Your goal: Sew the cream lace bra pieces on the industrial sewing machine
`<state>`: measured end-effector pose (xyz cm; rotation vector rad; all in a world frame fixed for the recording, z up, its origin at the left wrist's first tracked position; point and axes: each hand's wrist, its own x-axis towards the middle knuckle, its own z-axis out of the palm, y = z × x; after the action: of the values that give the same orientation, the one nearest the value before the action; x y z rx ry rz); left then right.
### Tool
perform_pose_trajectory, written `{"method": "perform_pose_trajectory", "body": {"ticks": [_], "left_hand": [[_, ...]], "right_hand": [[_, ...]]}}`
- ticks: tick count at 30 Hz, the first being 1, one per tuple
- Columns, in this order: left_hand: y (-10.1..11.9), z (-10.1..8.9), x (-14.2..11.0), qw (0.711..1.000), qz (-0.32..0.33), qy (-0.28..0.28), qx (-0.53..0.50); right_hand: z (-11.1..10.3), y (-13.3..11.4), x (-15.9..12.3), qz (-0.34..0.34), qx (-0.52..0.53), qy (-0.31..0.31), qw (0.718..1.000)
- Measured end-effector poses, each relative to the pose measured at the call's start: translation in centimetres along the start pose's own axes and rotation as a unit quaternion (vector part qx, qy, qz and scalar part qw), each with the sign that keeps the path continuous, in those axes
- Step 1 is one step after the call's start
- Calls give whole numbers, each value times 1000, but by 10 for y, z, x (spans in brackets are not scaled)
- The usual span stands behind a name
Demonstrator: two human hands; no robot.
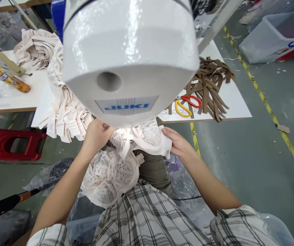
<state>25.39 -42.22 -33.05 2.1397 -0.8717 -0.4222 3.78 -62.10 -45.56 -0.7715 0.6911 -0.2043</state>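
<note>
A white sewing machine head marked JUKI fills the upper middle and hides the work under it. Cream lace fabric runs from under the machine down into my lap. My left hand is closed on the lace at the machine's lower left edge, its fingertips hidden under the machine. My right hand pinches the folded right edge of the same lace, thumb on top.
A stack of cream lace pieces lies to the left on the white table. Brown strips and red-and-yellow scissors lie at right. A red stool stands at left, a clear bin at far right.
</note>
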Motion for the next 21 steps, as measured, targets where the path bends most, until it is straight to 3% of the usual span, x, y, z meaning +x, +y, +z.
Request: {"method": "perform_pose_trajectory", "body": {"ticks": [3, 6, 7, 9, 11, 13, 14, 16, 18, 21], "left_hand": [[-5, -1, -14, 995, 30, 67, 61], [4, 3, -42, 969, 146, 172, 99], [12, 7, -53, 957, 205, 177, 101], [29, 15, -72, 930, 332, 128, 91], [43, 21, -82, 917, 388, 23, 92], [47, 22, -81, 939, 314, -93, 108], [44, 21, -77, 955, 238, -138, 113], [34, 17, -64, 977, 84, -171, 93], [21, 13, -50, 991, 1, -118, 57], [7, 13, -33, 999, -25, -8, 30]], "right_hand": [[3, -20, -11, -76, -18, 52, 996], [15, -39, -28, -144, -48, 48, 987], [23, -43, -36, -158, -74, 11, 985], [44, -48, -51, -173, -159, -137, 962], [68, -48, -62, -180, -258, -306, 898], [88, -46, -65, -203, -347, -380, 833], [94, -45, -63, -220, -385, -368, 817], [101, -43, -53, -258, -458, -273, 806], [101, -43, -41, -274, -513, -170, 795], [100, -45, -23, -253, -543, -94, 795]]}}
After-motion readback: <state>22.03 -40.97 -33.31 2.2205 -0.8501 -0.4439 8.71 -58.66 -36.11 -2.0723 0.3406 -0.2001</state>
